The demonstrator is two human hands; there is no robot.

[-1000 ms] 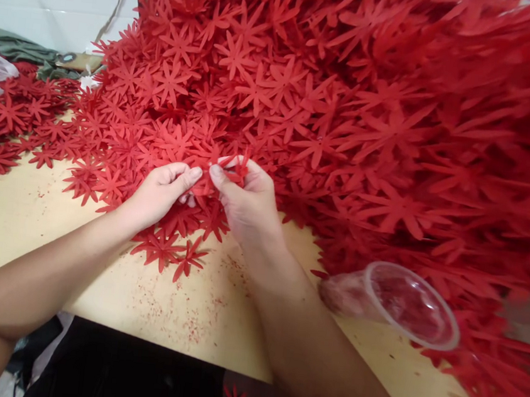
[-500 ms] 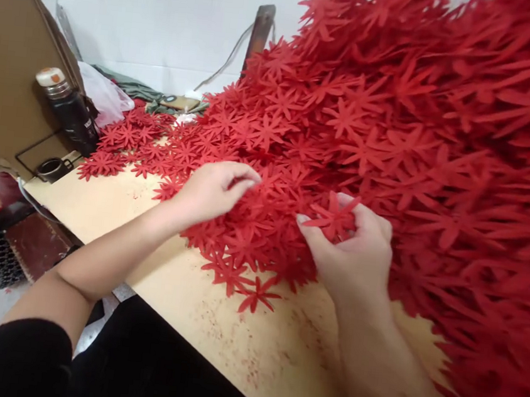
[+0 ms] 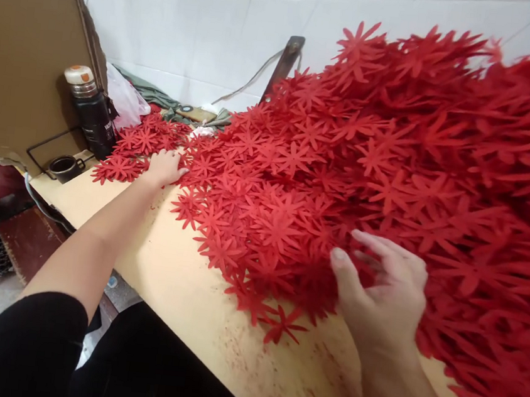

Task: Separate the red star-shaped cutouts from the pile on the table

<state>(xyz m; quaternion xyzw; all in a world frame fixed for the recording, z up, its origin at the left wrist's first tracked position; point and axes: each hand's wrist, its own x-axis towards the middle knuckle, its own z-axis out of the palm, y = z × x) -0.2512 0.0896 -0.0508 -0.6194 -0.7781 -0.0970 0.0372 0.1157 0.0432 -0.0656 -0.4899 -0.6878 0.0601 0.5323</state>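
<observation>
A big heap of red star-shaped fabric flowers [image 3: 292, 157] covers much of the table, its petals long and narrow. My left hand [image 3: 164, 168] reaches far out to the near edge of a smaller pile of the same flowers [image 3: 146, 137]; its thumb points out to the side, its fingers rest over the flowers, and no held thing shows. In front of the big heap, my right hand [image 3: 383, 287] is open, thumb and fingers apart with nothing between them. One loose flower [image 3: 281, 325] lies at the heap's front edge.
A dark thermos [image 3: 91, 114] with a white cap and a black mug [image 3: 66, 168] stand at the left by a cardboard sheet [image 3: 24, 59]. A clear plastic bag [image 3: 126, 99] lies behind. Red scraps dot the wooden tabletop [image 3: 248, 355]. A dark upright bar [image 3: 283, 68] leans near the tiled wall.
My left hand has moved left and away, from the big heap to the smaller pile. My right hand has let go of the flower it held and opened. The view has shifted somewhat.
</observation>
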